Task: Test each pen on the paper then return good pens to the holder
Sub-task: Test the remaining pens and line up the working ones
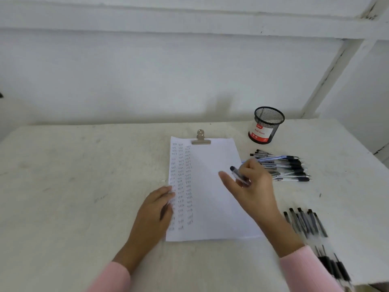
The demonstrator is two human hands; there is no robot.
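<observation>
Gripping a pen [239,175] in the right hand [252,186], fingers curled round it, over the right of the paper [212,207]. Pinning its left edge with a flat left hand [156,205]. Far right, the holder [267,125]. Could land back in the pen pile [288,167] alongside, mixing tested with untested.

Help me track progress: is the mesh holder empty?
Empty, it seems: no pen sticks out above the rim of the holder.
</observation>
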